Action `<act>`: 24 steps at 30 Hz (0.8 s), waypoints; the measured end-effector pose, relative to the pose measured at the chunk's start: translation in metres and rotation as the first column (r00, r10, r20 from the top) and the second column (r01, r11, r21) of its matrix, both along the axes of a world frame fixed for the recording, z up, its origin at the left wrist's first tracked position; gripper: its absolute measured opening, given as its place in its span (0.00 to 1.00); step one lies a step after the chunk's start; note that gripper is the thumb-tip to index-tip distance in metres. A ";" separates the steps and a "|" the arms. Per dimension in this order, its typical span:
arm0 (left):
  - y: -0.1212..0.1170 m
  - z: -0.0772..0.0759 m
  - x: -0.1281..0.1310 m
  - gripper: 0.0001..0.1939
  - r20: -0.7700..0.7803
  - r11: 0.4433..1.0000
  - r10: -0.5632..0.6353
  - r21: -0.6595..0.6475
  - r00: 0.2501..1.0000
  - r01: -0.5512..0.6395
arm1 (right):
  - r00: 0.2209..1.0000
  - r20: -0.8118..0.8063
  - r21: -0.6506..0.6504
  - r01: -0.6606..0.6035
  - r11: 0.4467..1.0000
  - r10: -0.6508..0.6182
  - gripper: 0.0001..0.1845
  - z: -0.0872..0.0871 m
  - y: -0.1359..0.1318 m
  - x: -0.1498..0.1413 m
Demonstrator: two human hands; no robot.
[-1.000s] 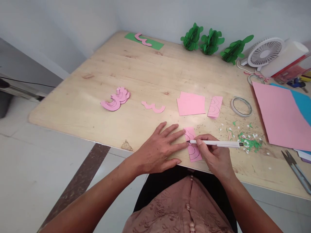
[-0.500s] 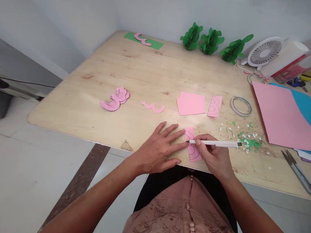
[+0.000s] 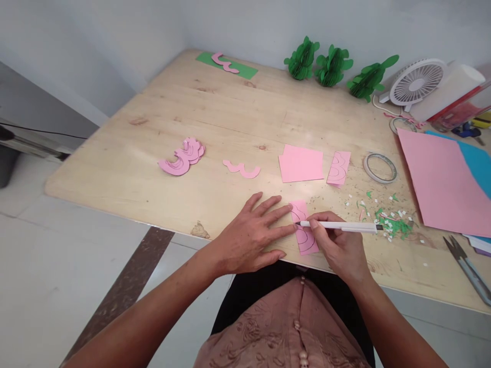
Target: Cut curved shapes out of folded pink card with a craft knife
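Note:
My left hand lies flat with fingers spread, its fingertips on the left edge of a small pink paper piece near the table's front edge. Dark curved lines are drawn on that paper. In my right hand is a white pen, held in a pinch, its tip at the paper beside my left index finger. Just beyond lie a stack of pink paper rectangles, another pink piece with drawn curves and a thin wavy pink cutout.
A pile of pink cutouts lies to the left. On the right are a tape roll, green and white scraps, snips and large pink sheets. Green paper shapes and a white fan stand at the back.

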State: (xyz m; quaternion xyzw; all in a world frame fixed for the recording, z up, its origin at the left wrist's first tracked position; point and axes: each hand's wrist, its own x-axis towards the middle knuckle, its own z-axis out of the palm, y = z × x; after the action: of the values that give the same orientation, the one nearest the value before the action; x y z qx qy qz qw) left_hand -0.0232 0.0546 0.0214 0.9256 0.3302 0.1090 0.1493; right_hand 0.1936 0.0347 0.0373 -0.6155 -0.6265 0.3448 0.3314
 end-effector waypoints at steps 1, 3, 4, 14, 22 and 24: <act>0.000 0.000 0.000 0.25 0.002 1.000 -0.001 -0.002 1.000 0.001 | 1.000 -0.001 -0.003 0.003 1.000 -0.003 0.11 0.000 0.000 0.000; 0.000 0.000 0.000 0.25 0.004 1.000 -0.002 -0.006 1.000 0.002 | 1.000 -0.003 -0.009 0.009 1.000 -0.009 0.11 0.000 0.000 0.000; 0.000 0.000 0.000 0.25 0.004 1.000 -0.004 -0.007 1.000 0.004 | 1.000 -0.004 -0.010 0.011 1.000 -0.011 0.11 0.000 0.000 0.001; 0.001 0.000 -0.001 0.25 0.008 1.000 -0.007 -0.024 1.000 0.007 | 1.000 -0.013 -0.028 0.028 0.999 -0.028 0.10 -0.001 0.000 0.002; 0.000 -0.001 0.000 0.25 0.017 1.000 -0.003 -0.005 1.000 0.003 | 0.996 -0.072 -0.023 0.048 0.999 -0.049 0.10 0.000 0.002 0.002; 0.000 -0.001 0.000 0.25 0.018 1.000 -0.002 0.004 1.000 0.002 | 0.994 -0.089 -0.021 0.055 0.998 -0.057 0.10 0.001 0.003 0.000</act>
State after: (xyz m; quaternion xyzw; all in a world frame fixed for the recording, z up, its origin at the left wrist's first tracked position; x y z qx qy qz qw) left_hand -0.0233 0.0548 0.0207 0.9252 0.3276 0.1180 0.1509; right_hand 0.1937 0.0376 0.0378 -0.6198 -0.5904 0.3684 0.3628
